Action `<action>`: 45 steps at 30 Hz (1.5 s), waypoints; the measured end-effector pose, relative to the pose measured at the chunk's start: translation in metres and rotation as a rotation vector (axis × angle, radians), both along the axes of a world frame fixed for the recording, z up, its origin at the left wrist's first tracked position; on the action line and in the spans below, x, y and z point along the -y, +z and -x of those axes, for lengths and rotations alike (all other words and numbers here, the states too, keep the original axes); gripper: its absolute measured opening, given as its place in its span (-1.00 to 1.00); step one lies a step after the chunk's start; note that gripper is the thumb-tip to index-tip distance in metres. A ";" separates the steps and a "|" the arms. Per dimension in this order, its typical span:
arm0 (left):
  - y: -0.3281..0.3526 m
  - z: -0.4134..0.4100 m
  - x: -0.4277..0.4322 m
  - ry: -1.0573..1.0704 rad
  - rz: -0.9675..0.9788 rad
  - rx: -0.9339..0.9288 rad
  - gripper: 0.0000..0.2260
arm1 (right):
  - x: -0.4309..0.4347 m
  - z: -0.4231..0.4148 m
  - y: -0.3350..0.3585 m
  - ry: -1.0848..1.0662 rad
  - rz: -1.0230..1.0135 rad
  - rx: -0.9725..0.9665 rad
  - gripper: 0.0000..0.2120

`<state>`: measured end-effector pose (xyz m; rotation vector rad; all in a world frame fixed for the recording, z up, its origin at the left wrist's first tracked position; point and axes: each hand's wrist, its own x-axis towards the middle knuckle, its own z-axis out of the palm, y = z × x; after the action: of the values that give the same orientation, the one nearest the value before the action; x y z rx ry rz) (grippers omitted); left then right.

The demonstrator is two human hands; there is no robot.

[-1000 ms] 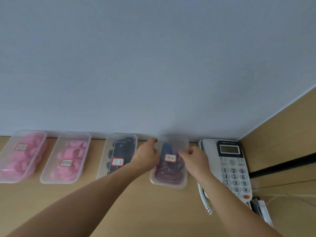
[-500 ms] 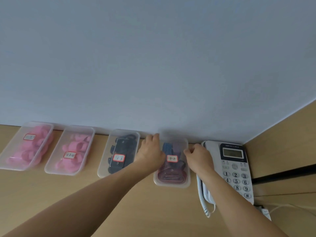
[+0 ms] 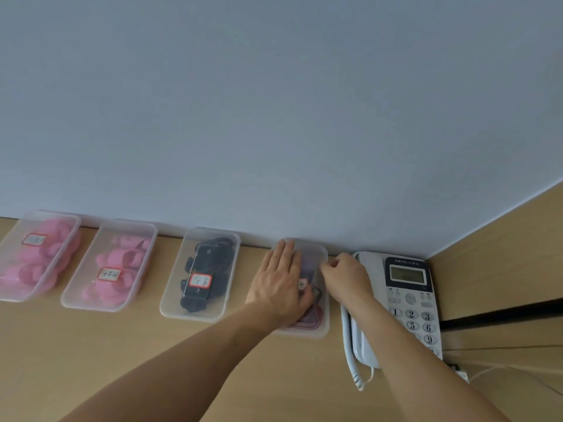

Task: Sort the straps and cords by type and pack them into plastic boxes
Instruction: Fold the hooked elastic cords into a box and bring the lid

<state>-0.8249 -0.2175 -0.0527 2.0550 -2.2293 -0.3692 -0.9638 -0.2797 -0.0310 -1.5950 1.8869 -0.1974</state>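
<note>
Four lidded clear plastic boxes stand in a row against the wall on a wooden desk [image 3: 122, 360]. The rightmost box [image 3: 316, 328] holds dark red and blue cords under a labelled lid. My left hand [image 3: 280, 284] lies flat on that lid with its fingers straight. My right hand [image 3: 342, 274] has its fingers curled at the box's right edge, touching the rim. To the left stand a box of black cords [image 3: 201, 275] and two boxes of pink straps [image 3: 111, 266], [image 3: 36, 254].
A white desk telephone [image 3: 405, 300] with a coiled cord [image 3: 350, 354] sits right beside the rightmost box. A wooden side panel [image 3: 502, 269] closes the desk on the right. The pale wall [image 3: 274, 117] rises directly behind the boxes.
The rightmost box has gone back against the wall. My left hand moved from its left side onto the lid and flattened; my right hand stayed at the right edge.
</note>
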 end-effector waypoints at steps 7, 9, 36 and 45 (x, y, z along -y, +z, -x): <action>0.000 -0.001 -0.001 0.001 0.064 -0.040 -0.30 | 0.020 -0.007 -0.003 -0.045 0.049 0.015 -0.66; -0.002 0.000 -0.002 -0.005 0.064 -0.012 -0.28 | 0.024 -0.007 -0.008 -0.067 0.042 0.028 -0.67; -0.008 0.003 -0.002 -0.016 0.011 0.054 -0.30 | -0.024 -0.002 -0.024 -0.272 0.066 0.240 -0.78; -0.009 0.001 0.000 -0.030 0.014 0.073 -0.32 | -0.029 0.001 -0.027 -0.366 -0.019 0.401 -0.74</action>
<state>-0.8259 -0.2170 -0.0613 2.0631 -2.2993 -0.2840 -0.9652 -0.2509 -0.0578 -1.0838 1.8302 -0.6063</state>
